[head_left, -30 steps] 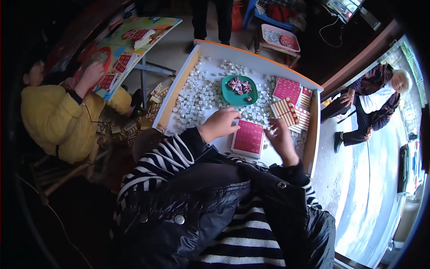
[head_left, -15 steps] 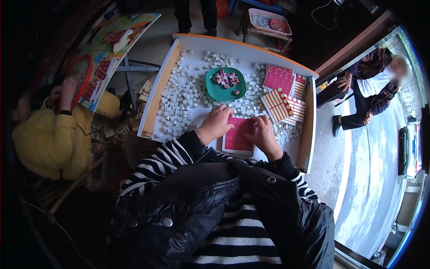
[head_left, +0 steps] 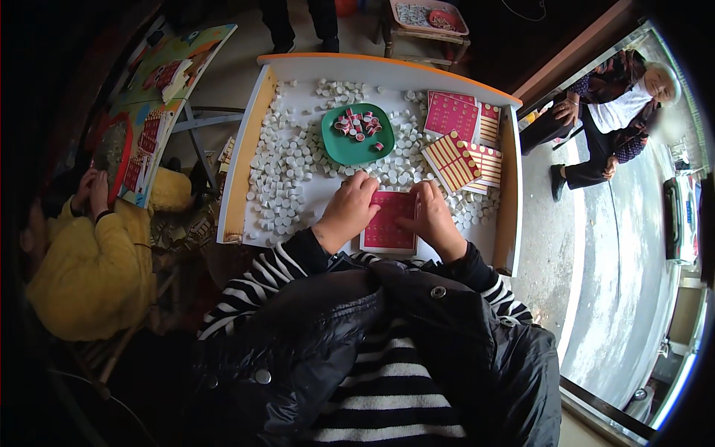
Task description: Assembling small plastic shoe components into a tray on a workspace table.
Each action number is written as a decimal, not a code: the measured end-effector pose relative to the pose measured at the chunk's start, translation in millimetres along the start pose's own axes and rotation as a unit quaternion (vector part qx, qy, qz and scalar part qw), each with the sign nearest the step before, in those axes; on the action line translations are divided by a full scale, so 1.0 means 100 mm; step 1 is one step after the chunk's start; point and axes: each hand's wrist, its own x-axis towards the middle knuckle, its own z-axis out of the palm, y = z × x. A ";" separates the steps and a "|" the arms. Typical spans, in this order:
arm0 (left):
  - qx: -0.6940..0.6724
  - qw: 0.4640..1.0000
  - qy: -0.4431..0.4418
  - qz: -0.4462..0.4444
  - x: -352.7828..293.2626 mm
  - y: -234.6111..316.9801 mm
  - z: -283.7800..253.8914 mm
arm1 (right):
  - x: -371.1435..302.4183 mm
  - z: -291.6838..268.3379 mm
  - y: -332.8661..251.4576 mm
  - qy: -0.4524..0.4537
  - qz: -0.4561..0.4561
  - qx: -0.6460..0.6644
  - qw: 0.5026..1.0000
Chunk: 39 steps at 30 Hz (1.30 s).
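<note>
In front of me, at the near side of the shallow drawer-like box, lies a dark red card [head_left: 389, 229] with rows of small round marks and a pale border. My left hand [head_left: 347, 211] grips its left side, thumb over the face. At its upper right, my right hand [head_left: 434, 217] has the thumb on the card and the fingers bent round the edge. Just beyond my hands sits a green tray [head_left: 337, 151] with several small red-and-white round pieces [head_left: 359, 125]. Small white caps [head_left: 281, 175] lie scattered around it.
Red and striped cards [head_left: 452, 162] overlap at the box's right. Its raised rim [head_left: 387, 62] is orange-edged. A person in yellow [head_left: 89, 276] works left at a colourful table [head_left: 195, 56]. Another person [head_left: 617, 112] sits at right by the road. A stool [head_left: 421, 37] stands behind.
The view has shifted slightly, so the box and tray appear a little further left and up. Both my hands stay on the red card with almost the same grip.
</note>
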 end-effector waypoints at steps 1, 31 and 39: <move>0.000 1.000 -0.002 -0.001 -0.01 0.00 0.00 | 0.00 -0.01 -0.01 0.000 0.003 0.009 1.000; -0.009 0.999 0.021 0.022 0.05 -0.02 -0.03 | -0.06 0.06 0.11 0.018 0.155 0.210 0.965; -0.052 0.996 0.004 0.077 0.20 0.49 -0.49 | -0.04 -0.14 -0.02 -0.035 0.195 0.459 0.866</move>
